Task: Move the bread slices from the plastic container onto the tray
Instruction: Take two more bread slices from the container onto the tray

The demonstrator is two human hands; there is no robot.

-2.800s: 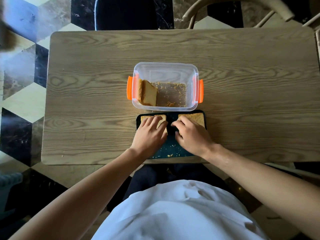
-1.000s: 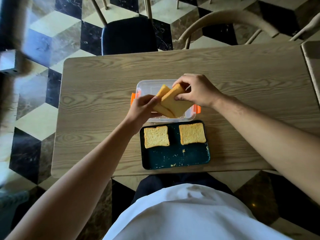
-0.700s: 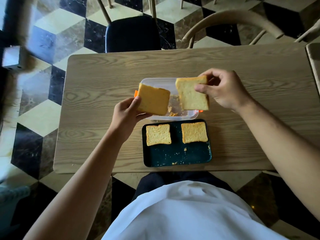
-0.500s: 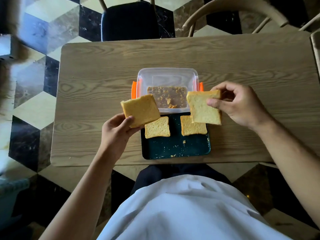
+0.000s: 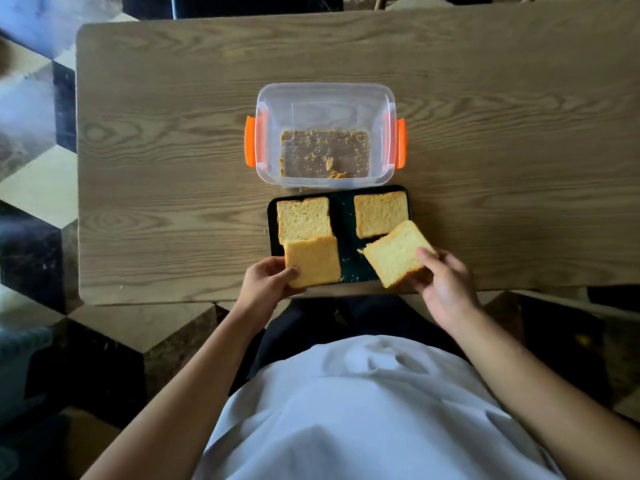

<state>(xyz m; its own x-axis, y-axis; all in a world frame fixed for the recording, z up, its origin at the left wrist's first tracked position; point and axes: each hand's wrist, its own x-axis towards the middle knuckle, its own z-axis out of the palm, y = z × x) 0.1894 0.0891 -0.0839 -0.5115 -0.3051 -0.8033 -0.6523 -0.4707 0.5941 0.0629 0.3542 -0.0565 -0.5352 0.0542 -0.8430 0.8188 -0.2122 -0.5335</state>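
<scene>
A clear plastic container [image 5: 325,98] with orange clips holds only crumbs. Just in front of it lies a dark tray [image 5: 343,230] with two bread slices flat on its far half, one on the left [image 5: 302,218] and one on the right [image 5: 380,213]. My left hand [image 5: 266,287] grips a third slice [image 5: 313,259] by its near left corner, over the tray's near left part. My right hand [image 5: 446,289] pinches a fourth slice [image 5: 394,252], turned at an angle over the tray's near right corner and overlapping the right slice's edge.
The wooden table [image 5: 173,150] stretches wide on both sides of the container. Its near edge runs just below the tray. A dark chair [image 5: 256,5] stands at the far side, and a checkered tile floor [image 5: 34,188] lies to the left.
Both hands lifted one slice each out of the container, carried them apart and toward me, and lowered them over the tray's near half. The container now holds only crumbs.
</scene>
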